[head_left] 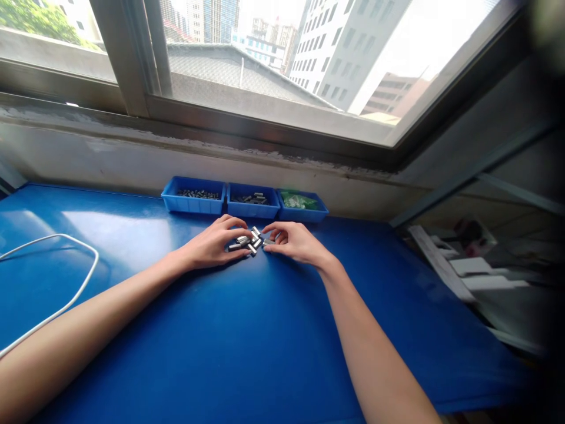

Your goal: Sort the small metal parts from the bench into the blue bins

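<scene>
A small heap of short, silvery metal pieces (255, 242), dark at some ends, lies on the blue tabletop (265, 341). My left hand (218, 241) curves round the heap's left side, thumb and fingers apart, with a few pieces in the gap between them. From the right, my right hand (298, 242) reaches in with its fingers curled. One metal piece (268, 242) sits at its thumb and fingertips, while the index finger stretches above. The undersides of both hands are hidden.
Behind the hands stand three blue bins: the left bin (194, 205) has small metal parts, the middle bin (251, 209) longer ones, the right bin (304, 214) a green-tinted bag. A white cable (83, 282) loops at left. White objects (477, 271) lie far right, below a window.
</scene>
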A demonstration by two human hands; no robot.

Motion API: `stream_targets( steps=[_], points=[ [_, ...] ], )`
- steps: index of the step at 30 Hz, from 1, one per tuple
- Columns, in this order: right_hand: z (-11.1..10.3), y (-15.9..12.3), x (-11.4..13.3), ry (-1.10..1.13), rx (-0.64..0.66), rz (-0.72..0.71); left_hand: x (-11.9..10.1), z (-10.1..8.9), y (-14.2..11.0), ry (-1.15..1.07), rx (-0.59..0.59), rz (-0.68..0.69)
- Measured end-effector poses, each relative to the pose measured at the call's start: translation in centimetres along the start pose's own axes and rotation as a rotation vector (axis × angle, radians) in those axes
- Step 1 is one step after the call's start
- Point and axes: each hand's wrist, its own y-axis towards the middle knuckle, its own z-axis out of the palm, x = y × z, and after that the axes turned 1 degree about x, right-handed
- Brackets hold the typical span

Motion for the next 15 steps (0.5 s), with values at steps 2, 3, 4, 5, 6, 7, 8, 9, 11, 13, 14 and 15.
stream_targets(
  steps=[2,3,4,5,6,7,8,9,11,13,14,15],
  points=[
    [0.09,0.15,-0.39,0.012,0.006,0.013,-0.05,-0.02,0.00,0.003,0.010,0.003],
    [0.16,0.21,-0.54,0.018,0.015,0.016,-0.06,-0.01,0.00,0.007,0.010,0.004],
    [0.24,0.26,-0.65,0.024,0.023,0.019,-0.05,0.00,0.00,0.011,0.008,0.005],
    [0.33,0.30,-0.70,0.030,0.028,0.023,-0.03,0.02,0.00,0.014,0.005,0.006],
    [0.41,0.34,-0.70,0.038,0.029,0.029,-0.02,0.04,0.00,0.016,0.004,0.007],
    [0.50,0.36,-0.66,0.048,0.025,0.036,0.00,0.07,0.00,0.017,0.002,0.008],
    [0.56,0.38,-0.59,0.056,0.020,0.044,0.03,0.09,0.00,0.017,0.002,0.010],
    [0.60,0.40,-0.53,0.063,0.013,0.050,0.05,0.12,0.01,0.018,0.004,0.012],
    [0.60,0.44,-0.46,0.081,0.008,0.048,0.09,0.14,0.02,0.019,0.005,0.017],
    [0.48,0.46,-0.54,0.133,0.020,0.032,0.10,0.13,0.03,0.019,0.002,0.019],
    [0.37,0.46,-0.61,0.177,0.032,0.025,0.10,0.11,0.03,0.019,0.002,0.019],
    [0.24,0.46,-0.70,0.231,0.041,0.024,0.08,0.09,0.03,0.019,0.003,0.017]
  ],
)
